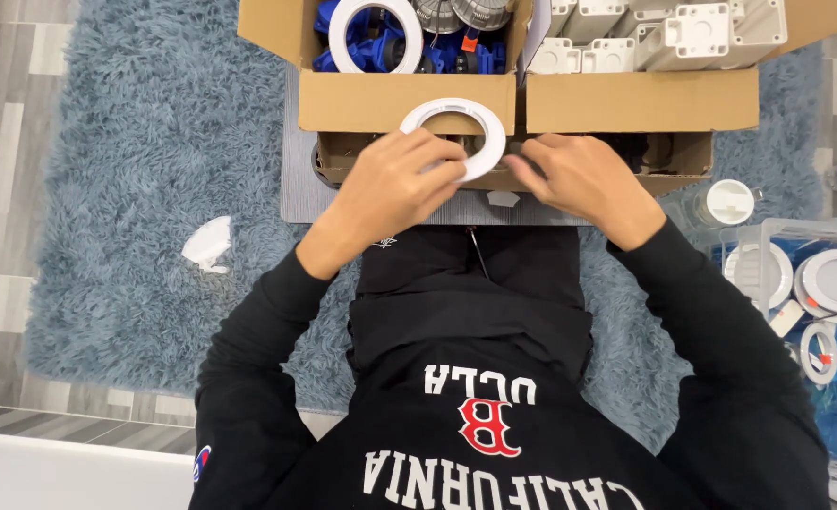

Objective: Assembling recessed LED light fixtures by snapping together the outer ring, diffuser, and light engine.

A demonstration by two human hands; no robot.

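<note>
My left hand (390,184) grips a white plastic ring (456,118) by its near edge, holding it above a small grey board (300,194) in front of me. My right hand (584,179) is curled at the ring's right side, its fingertips touching the ring's lower right rim. Both arms are in black sleeves. The part of the ring under my fingers is hidden.
Behind the hands stands an open cardboard box (400,99) with blue and white parts on the left and white housings (664,33) on the right. A clear bin (806,283) of round white lamp parts sits right. A white scrap (209,244) lies on the blue rug.
</note>
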